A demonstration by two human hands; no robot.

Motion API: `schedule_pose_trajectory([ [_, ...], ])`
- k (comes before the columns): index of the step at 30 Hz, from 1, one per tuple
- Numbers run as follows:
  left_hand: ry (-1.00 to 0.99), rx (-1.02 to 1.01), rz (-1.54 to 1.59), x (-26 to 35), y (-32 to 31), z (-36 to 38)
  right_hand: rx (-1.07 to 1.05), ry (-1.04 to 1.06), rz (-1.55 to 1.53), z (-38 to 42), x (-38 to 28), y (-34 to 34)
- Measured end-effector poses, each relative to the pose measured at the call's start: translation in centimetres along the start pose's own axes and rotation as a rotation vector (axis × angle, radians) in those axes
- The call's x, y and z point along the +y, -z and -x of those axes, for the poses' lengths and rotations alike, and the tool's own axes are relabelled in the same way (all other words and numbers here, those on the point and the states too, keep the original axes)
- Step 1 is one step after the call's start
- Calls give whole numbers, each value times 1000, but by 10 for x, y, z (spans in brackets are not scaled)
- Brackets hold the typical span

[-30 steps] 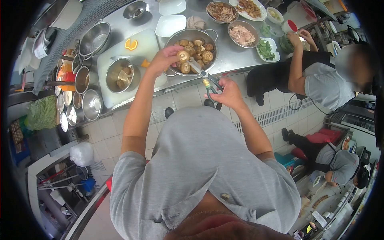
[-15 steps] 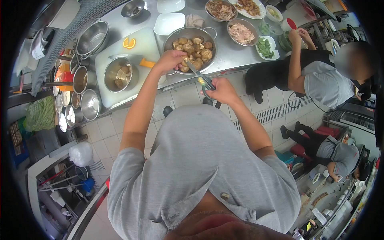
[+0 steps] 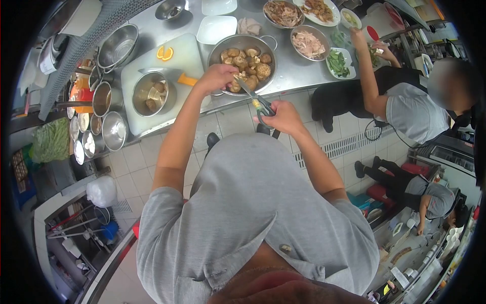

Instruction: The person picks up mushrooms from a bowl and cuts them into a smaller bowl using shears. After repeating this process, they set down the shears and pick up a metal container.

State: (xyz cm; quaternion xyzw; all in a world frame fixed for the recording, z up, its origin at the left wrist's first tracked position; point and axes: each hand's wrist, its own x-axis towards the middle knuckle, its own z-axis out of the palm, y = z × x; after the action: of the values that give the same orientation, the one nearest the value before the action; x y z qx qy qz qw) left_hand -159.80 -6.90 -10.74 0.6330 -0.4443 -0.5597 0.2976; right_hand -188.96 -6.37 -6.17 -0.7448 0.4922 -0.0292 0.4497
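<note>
My right hand [image 3: 284,117] is closed round the handles of a pair of scissors [image 3: 261,106], whose blades point up and left. Over the near rim of a metal colander [image 3: 274,63], my left hand [image 3: 218,79] pinches a mushroom against the blades. Brown whole mushrooms [image 3: 247,63] fill the colander. To the left, a steel pot [image 3: 137,95] with a few mushroom pieces in it stands on a white cutting board [image 3: 132,120]. A knife with an orange handle [image 3: 187,79] lies behind that pot, and two orange slices [image 3: 164,53] rest farther back on the board.
Bowls of shredded meat [image 3: 309,44] and a white dish of green leaves [image 3: 338,63] stand to the right. A co-worker [image 3: 405,96] stands at the counter there; another person [image 3: 430,195] works farther back. Steel pots [image 3: 115,131] crowd the left end.
The near co-worker's one arm has reached farther over the counter, toward a small bowl. The farther person's arm has shifted. My hands and the scissors stay almost in place.
</note>
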Motion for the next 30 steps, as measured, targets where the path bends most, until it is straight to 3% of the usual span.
schedule_pose_trajectory([
  [10,-24,106,-25,2,7,13,22,-57,-292,-5,16,-22],
  [16,-44,213,96,1,14,23,6,-93,-265,-8,16,-21],
  [20,-131,399,336,-4,24,41,-88,-8,-262,-5,-1,-17],
  [30,-233,664,424,-44,68,109,-381,139,-372,-48,-64,-75],
])
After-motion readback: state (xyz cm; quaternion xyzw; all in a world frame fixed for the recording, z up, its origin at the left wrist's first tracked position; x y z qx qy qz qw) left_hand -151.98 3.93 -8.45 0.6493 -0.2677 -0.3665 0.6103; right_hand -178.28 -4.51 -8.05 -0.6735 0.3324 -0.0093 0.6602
